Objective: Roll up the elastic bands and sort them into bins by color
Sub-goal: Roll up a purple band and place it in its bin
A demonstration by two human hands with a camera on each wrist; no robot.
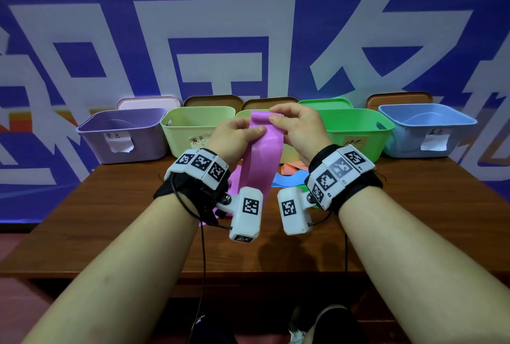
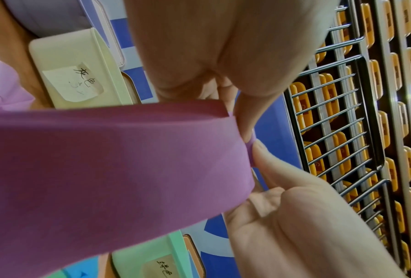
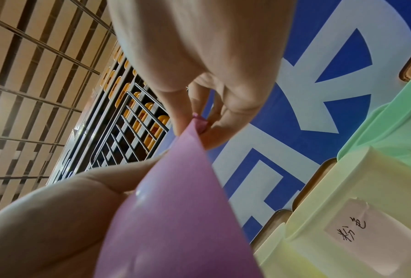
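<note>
Wooden table [image 1: 116, 222]: fills the lower half of the head view, backed by a blue banner [image 1: 248, 26] with white characters.

Bins, along the table's far edge from 10 to 2 o'clock: purple bin [image 1: 121, 136], pale yellow-green bin [image 1: 190, 128], a second pale bin [image 1: 242, 116] mostly hidden behind the hands, green bin [image 1: 358, 131], blue bin [image 1: 425, 131]. Each visible front carries a paper label.

Pink elastic band [image 1: 262, 156]: held up above the table centre, hanging unrolled toward the wrists.

Left hand [image 1: 234, 139]: thumb and fingers pinch the band's left edge near the top.

Right hand [image 1: 300, 128]: fingertips pinch the band's top end.

Loose bands, blue [image 1: 284, 179] and orange [image 1: 292, 168]: lying on the table at 1 o'clock of the wrists.
</note>
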